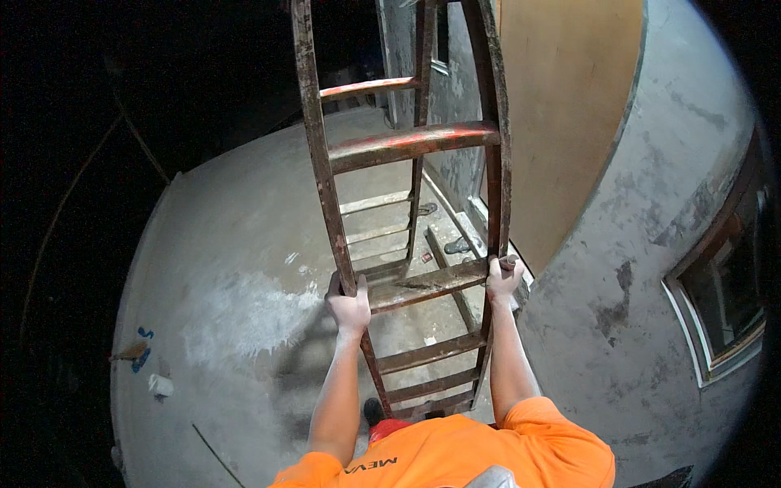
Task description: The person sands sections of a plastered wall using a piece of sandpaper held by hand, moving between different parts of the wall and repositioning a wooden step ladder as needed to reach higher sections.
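Note:
A worn brown stepladder (427, 285) with paint-smeared rungs stands in front of me, its far leg frame (424, 106) spread behind it. My left hand (350, 309) is closed round its left rail, level with a middle rung. On the opposite side my right hand (503, 283) is closed on the right rail at about the same height. A short, pale, rounded end (508, 262) shows at the top of my right hand; what it belongs to is hidden. Both hands look dusty with white powder.
A grey plastered wall (618, 276) with a tan panel (569, 98) and a framed window (724, 301) rises on the right. Shoes (458, 246) lie by a plank (455, 276) behind the ladder. A white container (160, 385) sits on the floor at left, beyond which is darkness.

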Demonstrator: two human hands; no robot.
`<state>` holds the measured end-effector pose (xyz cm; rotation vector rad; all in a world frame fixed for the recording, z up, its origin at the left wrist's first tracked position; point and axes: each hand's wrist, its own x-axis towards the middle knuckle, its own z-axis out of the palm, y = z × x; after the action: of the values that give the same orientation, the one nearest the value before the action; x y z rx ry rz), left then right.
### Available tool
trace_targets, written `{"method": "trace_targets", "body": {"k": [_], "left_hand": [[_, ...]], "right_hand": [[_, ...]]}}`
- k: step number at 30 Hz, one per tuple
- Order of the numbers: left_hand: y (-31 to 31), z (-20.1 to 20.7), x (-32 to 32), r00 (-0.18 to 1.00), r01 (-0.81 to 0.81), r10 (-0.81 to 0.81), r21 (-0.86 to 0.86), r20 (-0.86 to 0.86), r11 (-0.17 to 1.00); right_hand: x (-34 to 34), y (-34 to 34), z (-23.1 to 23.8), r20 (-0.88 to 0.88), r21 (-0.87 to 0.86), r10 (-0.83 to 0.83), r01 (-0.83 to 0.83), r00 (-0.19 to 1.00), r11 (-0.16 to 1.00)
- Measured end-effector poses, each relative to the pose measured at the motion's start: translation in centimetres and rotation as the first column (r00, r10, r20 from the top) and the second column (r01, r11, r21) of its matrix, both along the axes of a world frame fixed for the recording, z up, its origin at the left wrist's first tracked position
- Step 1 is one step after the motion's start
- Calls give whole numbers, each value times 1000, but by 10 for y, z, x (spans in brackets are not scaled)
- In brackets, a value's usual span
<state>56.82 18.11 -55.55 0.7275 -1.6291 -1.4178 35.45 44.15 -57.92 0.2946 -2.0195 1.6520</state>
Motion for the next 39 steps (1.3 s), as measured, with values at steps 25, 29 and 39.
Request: {"method": "trace_targets", "body": {"k": [25,29,39], "left_hand": [[-24,28,16,992,-86,86,-11,89,996],[1,44,47,997,-64,62,62,42,996],[72,69,74,995,-30,40,-100,92,995]], "right_hand": [[39,2,45,-79,165,248,-233,965,958],[65,14,67,-72,123,226,-216,972,969],[68,95,42,-127,192,140,-114,982,975]]}}
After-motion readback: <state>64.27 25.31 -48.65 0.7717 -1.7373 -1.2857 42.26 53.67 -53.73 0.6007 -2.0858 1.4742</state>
